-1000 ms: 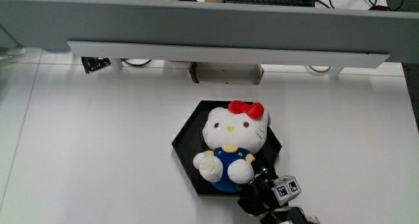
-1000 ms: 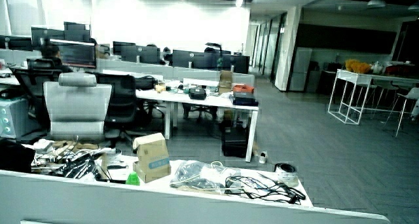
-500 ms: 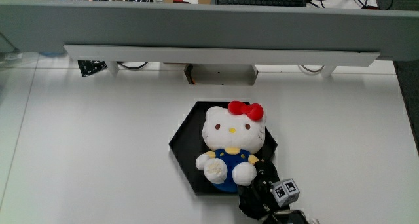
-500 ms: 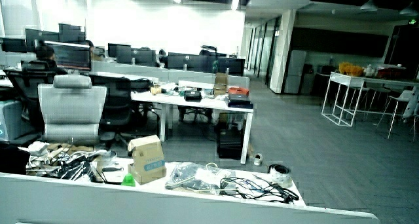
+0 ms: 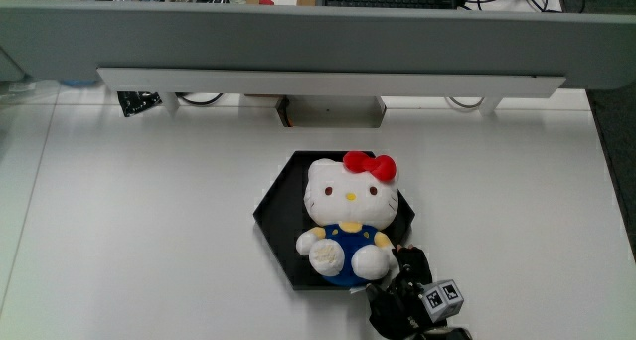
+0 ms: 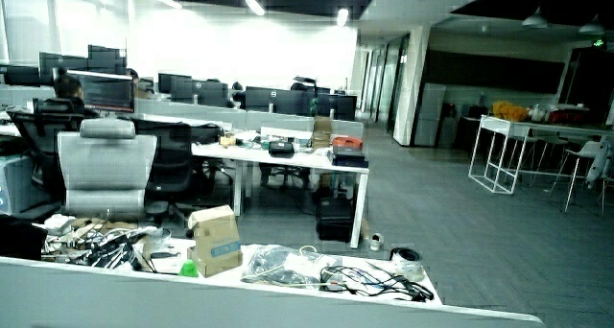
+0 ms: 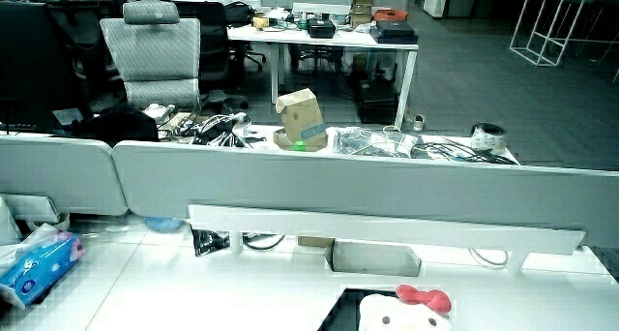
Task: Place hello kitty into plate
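Hello Kitty (image 5: 345, 216), a white plush with a red bow and blue overalls, sits on the black hexagonal plate (image 5: 276, 206) in the main view. The hand (image 5: 402, 298), in a black glove with a patterned cube (image 5: 442, 298) on its back, is at the plate's edge nearest the person, beside the plush's foot. Most of the hand is cut off by the picture's edge. In a side view only the head and bow of Hello Kitty (image 7: 406, 316) and a corner of the plate (image 7: 340, 307) show. The remaining side view shows only the office, not the table.
A low grey partition (image 5: 318, 37) runs along the table's edge farthest from the person, with a small box (image 5: 328, 111) and a black object (image 5: 139, 101) under its shelf. A blue tissue pack (image 7: 34, 268) lies near the table's corner.
The hand has drawn slightly toward the person, away from the plush. Hello Kitty and the plate have stayed where they were.
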Tool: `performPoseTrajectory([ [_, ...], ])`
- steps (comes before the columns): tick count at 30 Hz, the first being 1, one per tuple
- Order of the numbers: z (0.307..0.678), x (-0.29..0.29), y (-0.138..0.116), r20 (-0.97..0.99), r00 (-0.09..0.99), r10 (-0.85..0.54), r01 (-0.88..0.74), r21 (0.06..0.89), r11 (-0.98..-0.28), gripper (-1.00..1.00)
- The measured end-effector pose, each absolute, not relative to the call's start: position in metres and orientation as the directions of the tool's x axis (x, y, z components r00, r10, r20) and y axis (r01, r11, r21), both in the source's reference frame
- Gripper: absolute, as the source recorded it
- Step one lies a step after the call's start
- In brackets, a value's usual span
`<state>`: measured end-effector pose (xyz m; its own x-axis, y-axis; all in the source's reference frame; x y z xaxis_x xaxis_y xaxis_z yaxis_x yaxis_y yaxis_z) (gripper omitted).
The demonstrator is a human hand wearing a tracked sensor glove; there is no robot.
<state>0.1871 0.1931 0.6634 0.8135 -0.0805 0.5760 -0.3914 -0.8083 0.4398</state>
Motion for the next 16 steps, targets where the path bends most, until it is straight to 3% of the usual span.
performPoseTrajectory([
  [10, 0.651, 0.19, 0.21, 0.6, 0.792, -0.111, -0.42, 0.405, -0.812, -1.0],
  [16, 0.648, 0.197, 0.222, 0.661, 0.749, -0.04, -0.409, 0.414, -0.813, -1.0],
])
